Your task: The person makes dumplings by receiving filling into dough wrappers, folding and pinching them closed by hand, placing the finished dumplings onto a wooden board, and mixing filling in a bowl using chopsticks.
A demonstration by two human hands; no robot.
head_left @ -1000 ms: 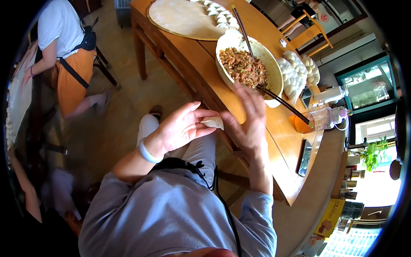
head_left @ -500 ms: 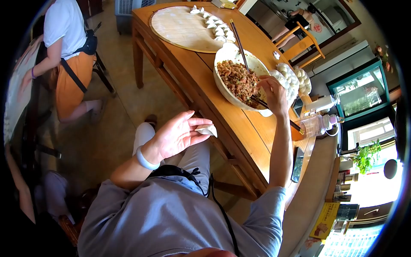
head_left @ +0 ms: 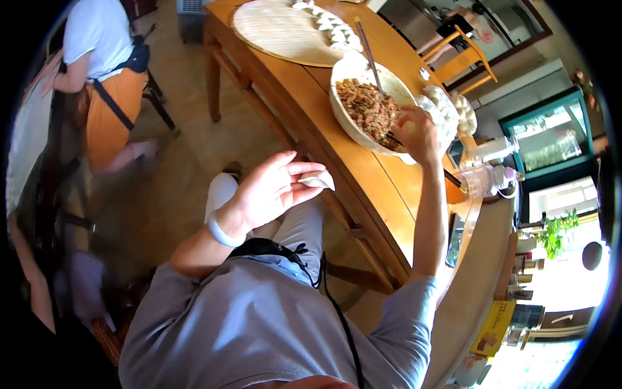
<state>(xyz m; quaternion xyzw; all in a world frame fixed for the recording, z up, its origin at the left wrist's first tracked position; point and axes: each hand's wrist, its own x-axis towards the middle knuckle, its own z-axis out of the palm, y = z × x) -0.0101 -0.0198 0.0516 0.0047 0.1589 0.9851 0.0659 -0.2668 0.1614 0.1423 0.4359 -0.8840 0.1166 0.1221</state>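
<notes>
done: dumplings [head_left: 337, 35] rowed on bamboo tray [head_left: 278, 29] | left fingers [head_left: 299, 168]: gripping one folded dumpling [head_left: 317, 180] | right fingers [head_left: 414, 115]: at bowl [head_left: 338, 97], grip unclear | left over: ample filling [head_left: 363, 109]

So a small pale dumpling [head_left: 317, 180] is resting in the left hand's fingers [head_left: 304, 167], folded into a half-moon. The cream bowl [head_left: 353, 68] is sitting on the counter [head_left: 389, 188], holding chunky reddish-brown filling [head_left: 366, 107]. Chopsticks [head_left: 369, 55] are poking up from it, while a darker pair [head_left: 455, 181] is slanting out beneath the right hand [head_left: 418, 133], grip unclear.
</notes>
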